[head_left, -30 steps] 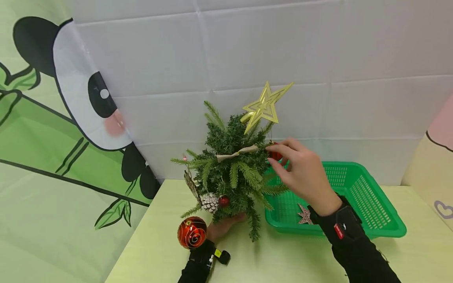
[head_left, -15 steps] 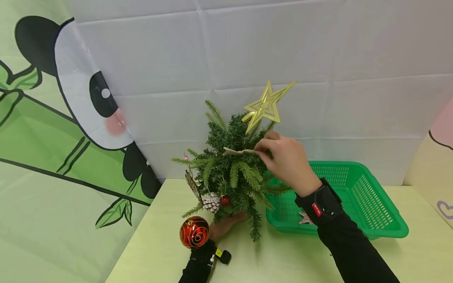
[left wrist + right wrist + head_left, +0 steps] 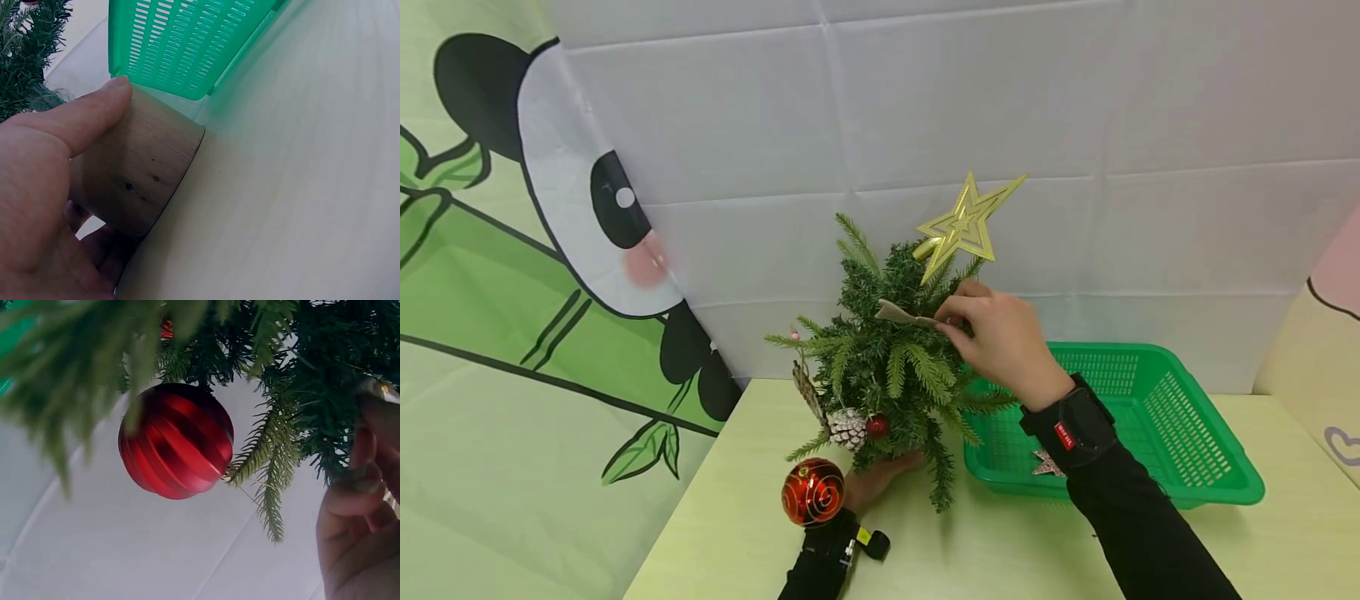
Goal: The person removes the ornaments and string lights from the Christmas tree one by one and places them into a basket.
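A small artificial Christmas tree (image 3: 910,375) stands on the table. My left hand (image 3: 874,482) grips its round wooden base (image 3: 147,159), thumb over the top edge. At the upper front of the tree, my right hand (image 3: 1003,337) pinches the right end of a beige ribbon bow (image 3: 897,313); the bow's left end points up and left. A gold star (image 3: 964,223) leans at the treetop. Hanging below the branches in the right wrist view is a ribbed red ball ornament (image 3: 178,444), which my hand hides in the head view.
To the right is a green basket (image 3: 1206,417) with a glittery star ornament (image 3: 1047,463) inside. A large red swirl-patterned ball (image 3: 813,492) hangs at the front left, over my left wrist. Near it are a white-tipped pine cone (image 3: 847,429) and a small red ball (image 3: 877,427).
My right hand has moved left from beside the red ball to the bow's right end and pinches it. The bow's left end has tilted upward. My left hand stays at the base.
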Motion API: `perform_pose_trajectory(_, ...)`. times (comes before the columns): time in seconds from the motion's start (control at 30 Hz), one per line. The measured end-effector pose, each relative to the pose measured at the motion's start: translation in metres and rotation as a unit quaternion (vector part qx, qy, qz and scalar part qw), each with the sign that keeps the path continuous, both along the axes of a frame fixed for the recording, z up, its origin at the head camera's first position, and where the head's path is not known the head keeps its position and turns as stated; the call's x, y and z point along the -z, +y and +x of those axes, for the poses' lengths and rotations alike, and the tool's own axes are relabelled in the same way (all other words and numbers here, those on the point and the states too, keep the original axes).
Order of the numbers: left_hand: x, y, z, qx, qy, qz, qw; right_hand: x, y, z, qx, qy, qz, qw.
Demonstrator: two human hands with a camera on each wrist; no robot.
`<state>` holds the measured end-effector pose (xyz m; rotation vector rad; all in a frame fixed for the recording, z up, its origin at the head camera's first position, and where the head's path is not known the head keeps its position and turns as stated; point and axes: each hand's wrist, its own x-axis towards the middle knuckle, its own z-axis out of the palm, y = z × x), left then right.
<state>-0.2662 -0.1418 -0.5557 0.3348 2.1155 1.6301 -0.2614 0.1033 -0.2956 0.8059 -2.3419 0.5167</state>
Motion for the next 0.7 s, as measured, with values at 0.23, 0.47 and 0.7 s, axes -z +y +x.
perform_pose_trajectory(0.23, 0.002, 0.003, -0.003, -0.003, 0.002, -0.021, 0.9998, 0.000, 0.011, 0.005, 0.002, 0.022, -0.051, 0.998)
perform_pose_trajectory(0.47, 0.006, 0.002, -0.009, -0.003, -0.002, -0.022, 0.9997, 0.006, 0.033, 0.021, 0.015, 0.053, -0.091, 0.994)
perform_pose_trajectory(0.7, 0.004, 0.006, -0.012, 0.005, -0.003, -0.035, 0.9994, 0.031, 0.066, 0.042, 0.031, 0.098, -0.173, 0.980)
